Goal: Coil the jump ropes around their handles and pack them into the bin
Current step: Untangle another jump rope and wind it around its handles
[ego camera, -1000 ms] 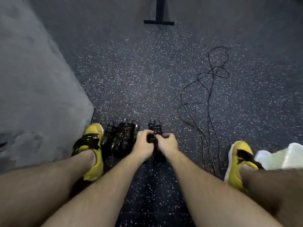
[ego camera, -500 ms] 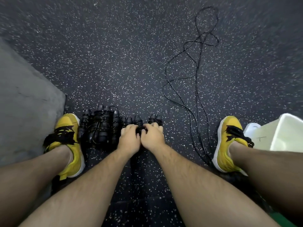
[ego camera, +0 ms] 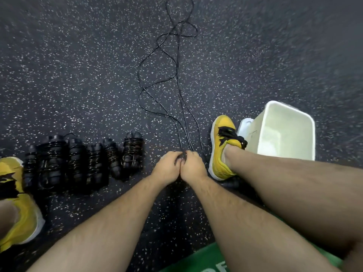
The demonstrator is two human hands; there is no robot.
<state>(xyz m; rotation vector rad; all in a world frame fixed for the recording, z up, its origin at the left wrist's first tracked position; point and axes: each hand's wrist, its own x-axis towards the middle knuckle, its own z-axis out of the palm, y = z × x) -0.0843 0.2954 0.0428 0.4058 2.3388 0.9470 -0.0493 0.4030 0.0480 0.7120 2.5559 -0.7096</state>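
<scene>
A loose black jump rope [ego camera: 177,79] snakes over the speckled floor from the top of the view down to my hands. My left hand [ego camera: 167,166] and my right hand [ego camera: 193,167] are pressed together and grip its black handles [ego camera: 183,155], which are mostly hidden by the fingers. To the left, several coiled jump ropes [ego camera: 82,160] lie in a row on the floor. A white plastic bin [ego camera: 284,132] stands tilted at the right behind my right foot, with nothing visible inside.
My yellow shoes sit at the right [ego camera: 223,146] and at the far left [ego camera: 13,201]. My bare right leg crosses the lower right. A green mat [ego camera: 204,260] shows at the bottom edge. Dark speckled rubber floor lies all around.
My hands left the row of coiled ropes and moved right to the loose rope's handles. The view swung right and down, so the bin shows more fully.
</scene>
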